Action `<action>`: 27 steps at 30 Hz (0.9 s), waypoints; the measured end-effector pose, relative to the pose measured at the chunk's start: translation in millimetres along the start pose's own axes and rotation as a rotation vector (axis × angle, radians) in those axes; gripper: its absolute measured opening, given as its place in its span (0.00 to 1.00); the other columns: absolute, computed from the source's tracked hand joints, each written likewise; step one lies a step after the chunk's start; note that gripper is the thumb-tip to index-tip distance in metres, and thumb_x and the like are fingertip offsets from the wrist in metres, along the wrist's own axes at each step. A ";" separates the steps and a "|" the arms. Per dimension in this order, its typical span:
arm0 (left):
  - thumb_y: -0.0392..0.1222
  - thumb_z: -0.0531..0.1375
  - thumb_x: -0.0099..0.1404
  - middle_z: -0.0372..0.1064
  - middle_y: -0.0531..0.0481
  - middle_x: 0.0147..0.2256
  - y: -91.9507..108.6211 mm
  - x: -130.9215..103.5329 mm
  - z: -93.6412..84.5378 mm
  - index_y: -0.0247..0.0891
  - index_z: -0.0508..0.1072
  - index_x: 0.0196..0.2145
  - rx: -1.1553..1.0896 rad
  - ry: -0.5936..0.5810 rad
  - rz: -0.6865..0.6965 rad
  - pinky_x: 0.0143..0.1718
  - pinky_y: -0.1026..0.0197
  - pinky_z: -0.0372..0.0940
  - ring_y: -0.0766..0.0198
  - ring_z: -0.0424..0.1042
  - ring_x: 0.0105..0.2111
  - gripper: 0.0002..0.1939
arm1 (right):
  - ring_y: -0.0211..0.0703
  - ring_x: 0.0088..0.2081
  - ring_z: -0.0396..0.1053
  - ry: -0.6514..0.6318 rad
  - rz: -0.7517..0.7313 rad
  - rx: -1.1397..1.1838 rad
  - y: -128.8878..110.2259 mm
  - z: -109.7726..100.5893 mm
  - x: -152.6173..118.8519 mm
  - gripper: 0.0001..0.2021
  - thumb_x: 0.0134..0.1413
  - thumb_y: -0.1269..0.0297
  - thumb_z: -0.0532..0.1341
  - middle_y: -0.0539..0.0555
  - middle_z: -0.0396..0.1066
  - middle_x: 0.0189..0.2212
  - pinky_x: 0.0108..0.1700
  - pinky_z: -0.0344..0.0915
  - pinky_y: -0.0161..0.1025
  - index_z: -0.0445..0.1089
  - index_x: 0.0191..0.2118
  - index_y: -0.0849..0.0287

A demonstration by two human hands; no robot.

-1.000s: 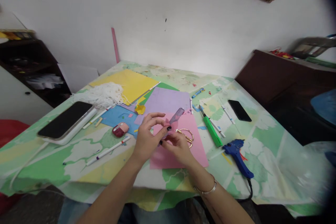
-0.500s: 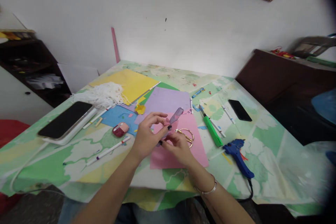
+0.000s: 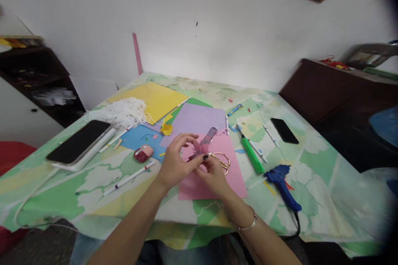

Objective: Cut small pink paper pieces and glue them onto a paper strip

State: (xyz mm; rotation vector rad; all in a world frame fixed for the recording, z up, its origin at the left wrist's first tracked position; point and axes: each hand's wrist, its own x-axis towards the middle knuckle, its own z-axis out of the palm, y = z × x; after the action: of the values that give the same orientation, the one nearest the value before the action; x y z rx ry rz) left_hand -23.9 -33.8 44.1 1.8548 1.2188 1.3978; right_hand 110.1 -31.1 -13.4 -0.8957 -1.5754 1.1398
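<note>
Above a pink paper sheet (image 3: 231,184), both hands meet around a small folded piece of pink and purple paper (image 3: 204,145), with a purple strip sticking up to the right. My left hand (image 3: 176,162) is closed on it, thumb pressed low and index finger arched over the top. My right hand (image 3: 213,177) pinches its lower part from beneath; the fingertips are partly hidden behind the left thumb. Gold-handled scissors (image 3: 224,161) lie on the pink sheet just right of the fingers. A yellow paper flower (image 3: 166,129) rests beyond my left hand.
To the right lie a green craft knife (image 3: 252,155), its blade showing, a blue glue gun (image 3: 282,186) and a black phone (image 3: 284,130). On the left are white yarn (image 3: 124,112), another phone (image 3: 79,143), an earbud case (image 3: 143,153) and a marker (image 3: 129,179). Purple paper (image 3: 199,118) lies behind.
The pink and purple paper has turned slightly between my fingers, showing more of its pink folds. My left thumb has slid a little right and down. Things on the table stay put.
</note>
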 end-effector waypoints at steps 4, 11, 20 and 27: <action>0.31 0.60 0.54 0.68 0.45 0.43 4.8 -2.0 1.5 0.38 0.67 0.32 0.035 0.021 0.037 0.42 0.56 0.62 0.58 0.67 0.45 0.08 | 0.40 0.29 0.67 -0.001 -0.002 0.015 -1.5 -0.6 0.3 0.01 0.47 0.70 0.61 0.51 0.69 0.25 0.38 0.67 0.39 0.69 0.28 0.58; 0.29 0.58 0.54 0.69 0.45 0.39 6.4 -3.4 5.4 0.38 0.67 0.31 0.116 0.145 0.141 0.46 0.53 0.61 0.58 0.68 0.43 0.07 | 0.40 0.29 0.68 0.022 -0.011 -0.035 -0.7 -0.6 0.2 0.01 0.46 0.69 0.61 0.51 0.69 0.25 0.38 0.67 0.40 0.68 0.27 0.58; 0.29 0.58 0.55 0.70 0.46 0.37 11.7 -4.4 10.4 0.38 0.67 0.28 0.147 0.197 0.142 0.46 0.53 0.60 0.59 0.68 0.42 0.06 | 0.40 0.28 0.66 0.037 -0.066 -0.115 -1.9 -1.4 -0.4 0.02 0.47 0.70 0.60 0.51 0.68 0.24 0.38 0.67 0.40 0.67 0.26 0.58; 0.29 0.59 0.55 0.70 0.47 0.38 11.3 -5.2 9.7 0.38 0.68 0.27 0.149 0.197 0.106 0.48 0.52 0.59 0.59 0.68 0.42 0.05 | 0.39 0.28 0.66 0.043 -0.096 -0.187 -5.3 -2.2 -0.8 0.02 0.48 0.70 0.59 0.50 0.68 0.24 0.38 0.65 0.40 0.66 0.27 0.58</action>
State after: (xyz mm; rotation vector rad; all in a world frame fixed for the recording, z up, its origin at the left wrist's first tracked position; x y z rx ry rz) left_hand -11.3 -42.5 47.5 1.9434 1.3709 1.6189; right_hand 112.3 -32.9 -8.3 -0.9488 -1.6910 0.9114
